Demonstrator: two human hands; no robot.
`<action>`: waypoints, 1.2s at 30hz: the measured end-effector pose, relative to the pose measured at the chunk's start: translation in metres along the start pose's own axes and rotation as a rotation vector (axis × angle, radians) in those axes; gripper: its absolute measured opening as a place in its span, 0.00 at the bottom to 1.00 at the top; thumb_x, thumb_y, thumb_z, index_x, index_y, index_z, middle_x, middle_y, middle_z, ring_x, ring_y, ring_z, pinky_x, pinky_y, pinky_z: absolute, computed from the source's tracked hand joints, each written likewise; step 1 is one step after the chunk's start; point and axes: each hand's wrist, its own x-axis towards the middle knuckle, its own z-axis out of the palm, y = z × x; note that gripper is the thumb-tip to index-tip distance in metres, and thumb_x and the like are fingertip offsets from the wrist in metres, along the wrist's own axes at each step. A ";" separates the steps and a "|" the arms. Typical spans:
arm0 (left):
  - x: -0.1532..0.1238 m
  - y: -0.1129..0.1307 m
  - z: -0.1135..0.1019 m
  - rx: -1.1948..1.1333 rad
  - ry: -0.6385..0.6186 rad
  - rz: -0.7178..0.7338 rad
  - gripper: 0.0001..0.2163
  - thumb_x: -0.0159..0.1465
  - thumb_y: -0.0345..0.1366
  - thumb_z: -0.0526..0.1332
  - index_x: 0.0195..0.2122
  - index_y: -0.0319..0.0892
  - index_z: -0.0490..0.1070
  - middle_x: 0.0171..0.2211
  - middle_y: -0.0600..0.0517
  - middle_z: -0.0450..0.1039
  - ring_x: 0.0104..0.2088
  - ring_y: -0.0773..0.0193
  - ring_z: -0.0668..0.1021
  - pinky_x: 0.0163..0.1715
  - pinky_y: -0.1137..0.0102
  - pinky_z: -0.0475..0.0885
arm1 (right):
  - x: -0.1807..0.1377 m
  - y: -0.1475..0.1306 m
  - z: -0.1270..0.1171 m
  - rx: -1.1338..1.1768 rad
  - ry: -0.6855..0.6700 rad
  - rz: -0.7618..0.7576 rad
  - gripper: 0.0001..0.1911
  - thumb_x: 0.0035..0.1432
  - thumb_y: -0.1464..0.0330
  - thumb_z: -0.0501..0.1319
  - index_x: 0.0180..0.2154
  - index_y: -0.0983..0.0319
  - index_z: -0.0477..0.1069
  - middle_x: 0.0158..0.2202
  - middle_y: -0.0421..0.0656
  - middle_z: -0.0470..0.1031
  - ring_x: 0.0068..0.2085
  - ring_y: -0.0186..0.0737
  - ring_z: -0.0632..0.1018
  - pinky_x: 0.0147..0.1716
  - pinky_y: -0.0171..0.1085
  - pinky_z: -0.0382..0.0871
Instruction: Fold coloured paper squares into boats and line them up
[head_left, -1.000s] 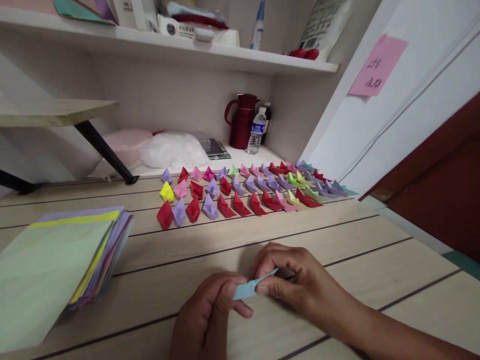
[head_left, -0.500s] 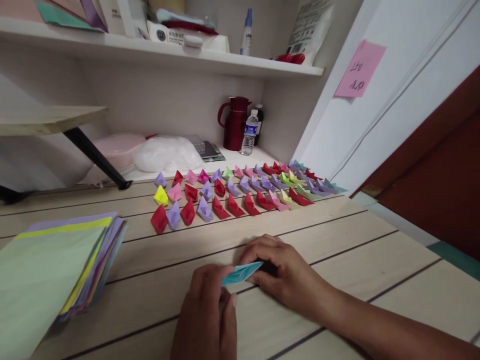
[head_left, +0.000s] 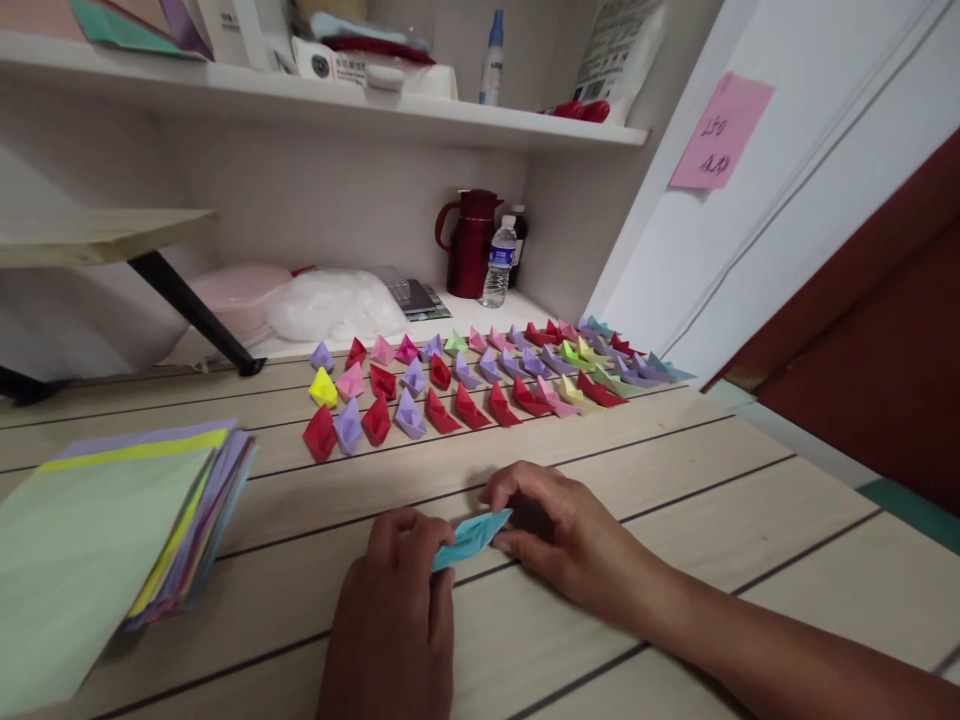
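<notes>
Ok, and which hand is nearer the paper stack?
Left. The left hand is to the right of the paper stack, apart from it; the right hand is farther right, at the far end of the blue boat.

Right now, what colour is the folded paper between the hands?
The folded paper is turquoise; head view.
</notes>
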 end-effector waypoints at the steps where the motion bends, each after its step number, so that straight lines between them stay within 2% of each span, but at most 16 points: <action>1: 0.001 0.000 -0.001 0.028 -0.013 0.008 0.13 0.64 0.27 0.50 0.43 0.50 0.68 0.45 0.51 0.67 0.40 0.58 0.75 0.39 0.59 0.68 | 0.000 0.001 0.000 -0.012 -0.003 -0.024 0.12 0.53 0.79 0.64 0.36 0.58 0.68 0.37 0.39 0.75 0.38 0.39 0.75 0.40 0.38 0.66; 4: 0.003 0.003 -0.006 0.125 -0.014 0.022 0.12 0.64 0.25 0.51 0.40 0.48 0.69 0.41 0.52 0.69 0.40 0.58 0.75 0.41 0.59 0.67 | 0.001 0.004 0.000 -0.055 -0.015 -0.079 0.11 0.54 0.80 0.63 0.34 0.58 0.69 0.38 0.39 0.76 0.40 0.39 0.75 0.43 0.39 0.64; 8: 0.007 0.005 -0.012 0.192 -0.041 0.029 0.12 0.62 0.24 0.53 0.39 0.47 0.70 0.39 0.53 0.72 0.38 0.59 0.76 0.41 0.61 0.67 | 0.002 0.005 -0.001 -0.081 -0.008 -0.078 0.11 0.55 0.79 0.63 0.36 0.58 0.72 0.38 0.40 0.77 0.41 0.40 0.76 0.44 0.39 0.64; 14: 0.008 0.004 -0.011 0.185 -0.073 -0.024 0.10 0.63 0.24 0.53 0.34 0.47 0.68 0.33 0.54 0.73 0.37 0.59 0.76 0.40 0.62 0.65 | 0.002 0.002 -0.002 -0.111 0.005 -0.023 0.09 0.56 0.77 0.63 0.35 0.58 0.72 0.33 0.38 0.75 0.36 0.39 0.74 0.39 0.38 0.65; 16: 0.008 0.004 -0.011 0.188 -0.081 -0.017 0.10 0.62 0.23 0.53 0.33 0.47 0.69 0.31 0.55 0.72 0.36 0.59 0.76 0.39 0.63 0.64 | 0.002 0.003 -0.002 -0.092 0.009 -0.037 0.09 0.56 0.77 0.63 0.37 0.58 0.71 0.35 0.39 0.75 0.37 0.39 0.74 0.39 0.38 0.65; 22: 0.009 0.005 -0.016 0.197 -0.159 0.013 0.11 0.62 0.24 0.52 0.34 0.47 0.71 0.34 0.54 0.73 0.37 0.60 0.75 0.39 0.63 0.63 | 0.000 0.005 -0.001 -0.051 0.006 -0.097 0.13 0.55 0.79 0.63 0.39 0.57 0.70 0.42 0.42 0.73 0.43 0.41 0.74 0.43 0.39 0.68; 26: 0.006 0.007 -0.015 0.209 -0.114 0.024 0.13 0.63 0.23 0.51 0.34 0.47 0.72 0.33 0.54 0.73 0.37 0.61 0.74 0.41 0.62 0.63 | 0.000 0.005 -0.001 -0.046 0.001 -0.105 0.15 0.54 0.81 0.62 0.39 0.57 0.69 0.43 0.42 0.72 0.44 0.41 0.74 0.44 0.39 0.68; 31: 0.004 0.006 -0.014 0.238 -0.123 0.049 0.13 0.65 0.26 0.50 0.33 0.47 0.72 0.34 0.53 0.74 0.36 0.61 0.74 0.40 0.62 0.63 | 0.000 0.004 -0.002 -0.039 0.026 -0.095 0.16 0.54 0.81 0.61 0.41 0.57 0.68 0.43 0.43 0.72 0.44 0.41 0.74 0.44 0.39 0.69; 36: 0.005 0.002 -0.017 0.243 -0.155 0.077 0.12 0.64 0.27 0.51 0.34 0.48 0.73 0.34 0.54 0.74 0.36 0.62 0.75 0.39 0.64 0.64 | -0.002 0.006 -0.001 -0.044 0.008 -0.094 0.13 0.54 0.81 0.61 0.35 0.57 0.72 0.44 0.43 0.72 0.43 0.40 0.74 0.40 0.37 0.69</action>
